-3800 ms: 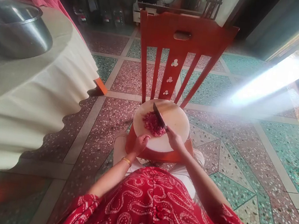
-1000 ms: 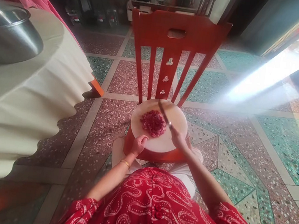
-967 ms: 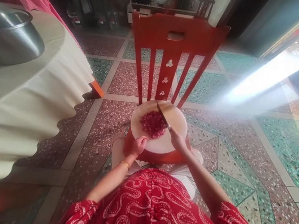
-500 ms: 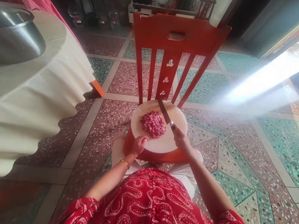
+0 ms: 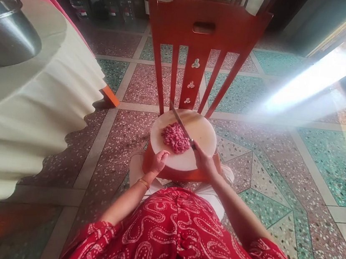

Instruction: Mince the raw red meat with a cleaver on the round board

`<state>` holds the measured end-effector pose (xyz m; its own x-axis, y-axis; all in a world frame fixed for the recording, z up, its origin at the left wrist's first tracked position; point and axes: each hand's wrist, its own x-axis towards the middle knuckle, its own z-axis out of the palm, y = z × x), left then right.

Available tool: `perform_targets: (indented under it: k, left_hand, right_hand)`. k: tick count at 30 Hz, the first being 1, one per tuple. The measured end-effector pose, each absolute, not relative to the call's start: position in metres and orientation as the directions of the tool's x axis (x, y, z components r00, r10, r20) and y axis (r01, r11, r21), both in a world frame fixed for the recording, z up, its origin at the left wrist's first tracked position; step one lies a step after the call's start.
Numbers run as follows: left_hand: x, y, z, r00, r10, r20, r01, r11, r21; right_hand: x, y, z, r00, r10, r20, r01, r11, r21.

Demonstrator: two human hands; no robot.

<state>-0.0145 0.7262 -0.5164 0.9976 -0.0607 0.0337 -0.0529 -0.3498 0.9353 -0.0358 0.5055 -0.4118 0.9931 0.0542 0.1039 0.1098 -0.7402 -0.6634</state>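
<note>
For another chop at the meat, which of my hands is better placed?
Probably the right hand: it grips the knife, slanted close to the meat. The left hand is curled at the near edge of the board, no tool visible.

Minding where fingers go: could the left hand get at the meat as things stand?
Probably yes: the left hand is at the near edge of the board, close to the meat, nothing between. The knife, in the right hand, slants along the meat's far right side, leaving the near side free.

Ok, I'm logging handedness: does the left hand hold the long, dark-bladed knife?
No, the right hand holds the knife over the round white board.
</note>
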Motion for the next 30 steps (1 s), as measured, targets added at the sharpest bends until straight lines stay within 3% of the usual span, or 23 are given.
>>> perform_targets:
  k: [3, 7, 13, 18, 22, 26, 28, 30]
  left_hand:
    - [-0.017, 0.728, -0.514, 1.000, -0.026, 0.010, -0.018, -0.316, 0.949]
    - [-0.022, 0.737, -0.505, 0.999, 0.033, 0.004, 0.005, -0.288, 0.958]
    - [-0.032, 0.753, -0.507, 0.988, 0.155, 0.012, 0.031, -0.269, 0.963]
    - [-0.050, 0.756, -0.514, 0.990, 0.138, -0.028, 0.067, -0.285, 0.956]
    - [-0.060, 0.755, -0.512, 0.990, 0.131, -0.055, 0.090, -0.279, 0.956]
    - [-0.062, 0.757, -0.506, 0.990, 0.118, -0.071, 0.099, -0.250, 0.963]
    - [-0.062, 0.759, -0.503, 0.990, 0.116, -0.082, 0.108, -0.245, 0.963]
    - [-0.062, 0.762, -0.501, 0.990, 0.114, -0.089, 0.114, -0.243, 0.963]
  right_hand:
    - [-0.035, 0.511, -0.420, 0.992, 0.127, -0.008, 0.102, -0.827, -0.553]
    - [-0.039, 0.504, -0.426, 0.990, 0.132, -0.043, 0.098, -0.885, -0.454]
    - [-0.094, 0.463, -0.446, 0.955, 0.296, -0.009, 0.260, -0.852, -0.455]
    - [-0.104, 0.441, -0.468, 0.906, 0.398, -0.147, 0.326, -0.874, -0.360]
    - [-0.068, 0.448, -0.462, 0.889, 0.382, -0.252, 0.313, -0.909, -0.274]
    - [-0.023, 0.464, -0.454, 0.909, 0.342, -0.237, 0.297, -0.932, -0.208]
    - [-0.008, 0.471, -0.452, 0.931, 0.306, -0.199, 0.260, -0.938, -0.227]
    - [0.000, 0.477, -0.452, 0.959, 0.248, -0.138, 0.194, -0.927, -0.320]
